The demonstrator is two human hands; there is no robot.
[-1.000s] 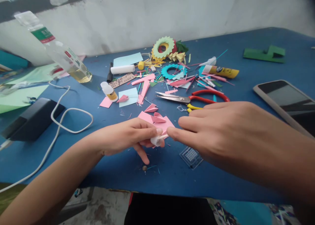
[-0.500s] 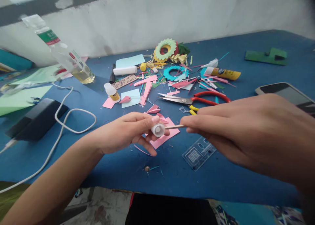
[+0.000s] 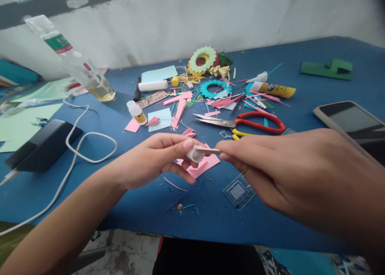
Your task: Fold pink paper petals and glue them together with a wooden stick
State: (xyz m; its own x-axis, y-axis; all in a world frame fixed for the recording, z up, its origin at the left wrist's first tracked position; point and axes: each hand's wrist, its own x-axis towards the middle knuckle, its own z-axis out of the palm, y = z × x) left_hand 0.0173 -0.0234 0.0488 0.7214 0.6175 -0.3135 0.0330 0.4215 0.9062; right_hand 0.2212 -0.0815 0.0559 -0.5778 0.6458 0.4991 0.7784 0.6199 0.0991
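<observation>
My left hand (image 3: 159, 156) is closed on a small white plastic cap (image 3: 196, 156), gripped between thumb and fingers, its hollow end facing me. In my right hand (image 3: 288, 166) a thin wooden stick (image 3: 207, 150) is pinched, and its tip rests at the cap's rim. Whether the tip goes inside the cap I cannot tell. Beneath my left fingers lie a square of pink paper (image 3: 207, 166) and a folded pink paper piece (image 3: 189, 132). Just beyond my right hand are the red-handled scissors (image 3: 237, 122) and a yellow-handled tool, partly hidden.
A small glue bottle (image 3: 137, 113), paper scraps (image 3: 180, 108), paper rings (image 3: 200, 61) and a yellow tube (image 3: 275, 89) lie behind. At left stand a clear bottle (image 3: 102, 88) and a black box (image 3: 42, 144) with a white cable (image 3: 75, 156). A phone (image 3: 345, 116) and clear stencil (image 3: 239, 191) are right.
The stick has shifted from the cap's side up onto its rim. The cap has turned slightly, and my right hand has moved a little down and left.
</observation>
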